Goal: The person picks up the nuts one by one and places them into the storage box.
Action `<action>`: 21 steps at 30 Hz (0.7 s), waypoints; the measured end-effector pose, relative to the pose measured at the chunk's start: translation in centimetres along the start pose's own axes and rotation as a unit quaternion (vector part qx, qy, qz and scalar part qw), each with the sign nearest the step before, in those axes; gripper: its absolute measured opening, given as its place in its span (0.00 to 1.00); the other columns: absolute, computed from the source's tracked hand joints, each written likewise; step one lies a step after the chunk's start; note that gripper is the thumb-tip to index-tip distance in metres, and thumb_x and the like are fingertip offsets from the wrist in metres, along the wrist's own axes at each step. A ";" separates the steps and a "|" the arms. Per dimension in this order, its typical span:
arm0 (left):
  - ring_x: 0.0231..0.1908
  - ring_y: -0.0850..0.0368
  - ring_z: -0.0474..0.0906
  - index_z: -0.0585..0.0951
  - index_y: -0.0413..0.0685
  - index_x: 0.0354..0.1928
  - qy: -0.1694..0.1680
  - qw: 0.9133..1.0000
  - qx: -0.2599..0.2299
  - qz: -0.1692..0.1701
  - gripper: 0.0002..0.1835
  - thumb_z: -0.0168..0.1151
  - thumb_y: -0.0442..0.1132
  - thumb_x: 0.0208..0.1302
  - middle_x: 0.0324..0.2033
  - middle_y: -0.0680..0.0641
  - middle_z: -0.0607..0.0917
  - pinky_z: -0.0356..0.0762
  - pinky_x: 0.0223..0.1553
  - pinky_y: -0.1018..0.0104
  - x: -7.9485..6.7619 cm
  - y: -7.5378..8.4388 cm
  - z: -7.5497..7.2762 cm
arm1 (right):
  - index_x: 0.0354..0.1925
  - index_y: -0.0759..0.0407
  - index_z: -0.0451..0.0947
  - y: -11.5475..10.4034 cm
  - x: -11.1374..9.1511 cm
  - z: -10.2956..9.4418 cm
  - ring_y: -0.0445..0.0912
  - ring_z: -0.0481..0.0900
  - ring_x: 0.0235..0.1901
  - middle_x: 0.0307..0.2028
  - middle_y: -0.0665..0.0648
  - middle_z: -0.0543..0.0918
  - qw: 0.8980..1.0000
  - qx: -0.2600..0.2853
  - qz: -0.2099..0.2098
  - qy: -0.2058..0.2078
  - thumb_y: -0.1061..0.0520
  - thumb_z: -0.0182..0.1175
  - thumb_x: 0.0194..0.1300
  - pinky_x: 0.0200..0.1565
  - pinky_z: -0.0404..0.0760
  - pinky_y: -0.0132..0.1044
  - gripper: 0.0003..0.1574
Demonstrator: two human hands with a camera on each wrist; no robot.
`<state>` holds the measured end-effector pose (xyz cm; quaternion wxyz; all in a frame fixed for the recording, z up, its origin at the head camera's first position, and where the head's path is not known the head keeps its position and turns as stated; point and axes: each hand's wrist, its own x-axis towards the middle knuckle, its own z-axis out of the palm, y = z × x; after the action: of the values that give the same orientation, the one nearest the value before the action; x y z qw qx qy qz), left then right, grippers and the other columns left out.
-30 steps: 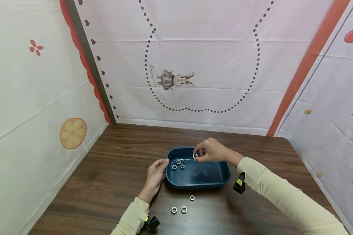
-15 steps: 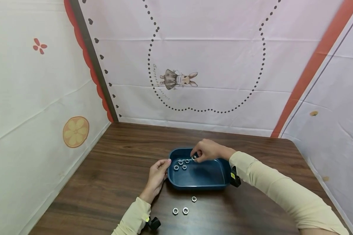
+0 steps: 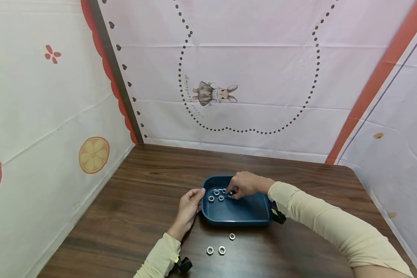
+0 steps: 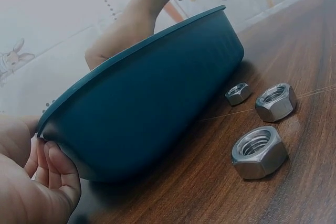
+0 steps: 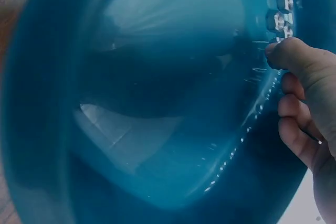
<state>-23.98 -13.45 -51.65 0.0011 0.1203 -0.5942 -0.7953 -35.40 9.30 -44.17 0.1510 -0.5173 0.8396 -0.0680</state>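
Note:
A dark blue tray (image 3: 234, 222) stands on the wooden table, its left rim pinched between the thumb and fingers of my left hand (image 3: 187, 208). My right hand (image 3: 247, 183) reaches down inside, pinching a steel hex nut (image 3: 230, 194) low over the tray floor. Left of those fingertips lie several hex nuts (image 3: 211, 199) in a loose cluster. The right wrist view shows the thumb (image 5: 294, 53) largely covering the pinched nut, right beside the others. In front of the tray, three more nuts (image 4: 260, 153) lie flat on the table.
The brown wooden table (image 3: 153, 170) is enclosed by printed white cloth (image 3: 264, 77) at the back and both sides. A black camera (image 3: 278, 213) sits on my right wrist, overlapping the tray's right end in the head view.
My right hand has lowered the pinched nut into the tray, toward the cluster. The left hand keeps its grip on the rim. The head view has shifted slightly, moving the scene right.

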 end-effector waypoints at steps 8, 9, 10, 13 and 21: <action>0.28 0.64 0.77 0.80 0.36 0.51 -0.007 1.000 0.005 -0.001 0.20 0.68 0.46 0.70 0.31 0.52 0.83 0.75 0.27 0.74 -0.3 -0.1 0.3 | 0.54 0.53 0.87 -0.7 -0.2 0.6 0.33 0.65 0.15 0.14 0.41 0.71 1.000 -0.021 0.000 -0.018 0.56 0.69 0.67 0.20 0.60 0.27 0.17; 0.28 0.64 0.77 0.80 0.36 0.51 -0.007 1.000 0.003 0.000 0.19 0.68 0.46 0.70 0.31 0.52 0.83 0.75 0.27 0.74 -0.3 -0.1 0.4 | 0.55 0.53 0.87 -0.8 -0.3 0.5 0.33 0.66 0.15 0.15 0.41 0.71 1.000 -0.021 0.001 -0.016 0.56 0.69 0.67 0.20 0.61 0.27 0.18; 0.28 0.64 0.77 0.80 0.37 0.50 -0.006 1.000 0.002 0.000 0.18 0.68 0.45 0.70 0.31 0.52 0.83 0.75 0.27 0.74 -0.2 -0.1 0.4 | 0.54 0.53 0.87 -0.9 -0.3 0.4 0.33 0.67 0.16 0.15 0.41 0.72 1.000 -0.025 0.001 -0.013 0.56 0.69 0.67 0.21 0.62 0.27 0.18; 0.27 0.64 0.76 0.80 0.37 0.49 -0.006 1.000 0.003 0.004 0.18 0.68 0.45 0.70 0.30 0.52 0.82 0.75 0.27 0.74 -0.1 0.0 0.3 | 0.54 0.54 0.87 -1.3 -0.7 -0.2 0.33 0.68 0.17 0.17 0.41 0.74 0.999 -0.032 0.002 0.008 0.55 0.70 0.66 0.22 0.65 0.27 0.18; 0.28 0.64 0.76 0.81 0.38 0.48 0.007 1.000 0.010 -0.004 0.18 0.69 0.46 0.69 0.30 0.52 0.82 0.74 0.27 0.75 0.1 0.4 0.0 | 0.49 0.57 0.88 -4.3 -3.2 -1.6 0.33 0.59 0.13 0.12 0.41 0.67 0.987 -0.031 0.036 0.153 0.53 0.66 0.69 0.18 0.56 0.29 0.14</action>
<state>-24.11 -13.57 -51.28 0.0007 0.1279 -0.6016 -0.7885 -30.90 10.08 -40.91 0.0068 -0.4746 0.8727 -0.1145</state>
